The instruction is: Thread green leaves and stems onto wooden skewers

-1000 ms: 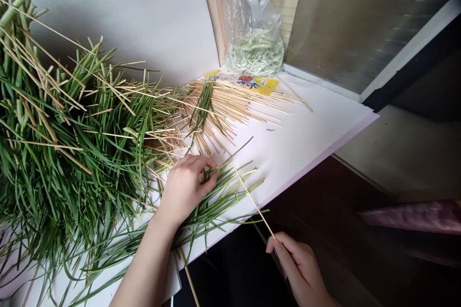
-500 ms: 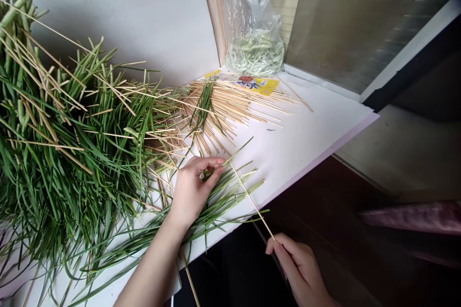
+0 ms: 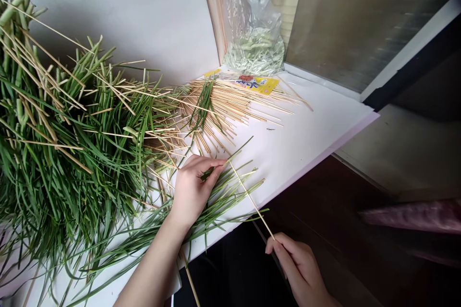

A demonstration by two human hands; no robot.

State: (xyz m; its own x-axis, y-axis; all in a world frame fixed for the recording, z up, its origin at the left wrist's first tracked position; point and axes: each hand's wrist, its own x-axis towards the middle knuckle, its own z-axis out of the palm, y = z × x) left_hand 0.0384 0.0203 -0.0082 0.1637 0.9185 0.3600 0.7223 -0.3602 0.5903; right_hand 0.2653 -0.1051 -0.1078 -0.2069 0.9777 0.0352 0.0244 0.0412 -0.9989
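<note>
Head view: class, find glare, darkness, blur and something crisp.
In the head view, glare streaks the clear crinkled plastic bag; darkness lies below the flat white tabletop; the long pinkish-purple shape at right is smeared; the thin pale wooden stick in the right hand looks crisp.

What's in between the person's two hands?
In the head view, a thin wooden stick slants between them, pinched by the right hand, its far end close to the left hand. Loose green stalks lie there too.

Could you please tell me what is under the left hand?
Green stalks on the table emerge on both sides of the left hand and forearm; the stretch beneath is hidden.
</note>
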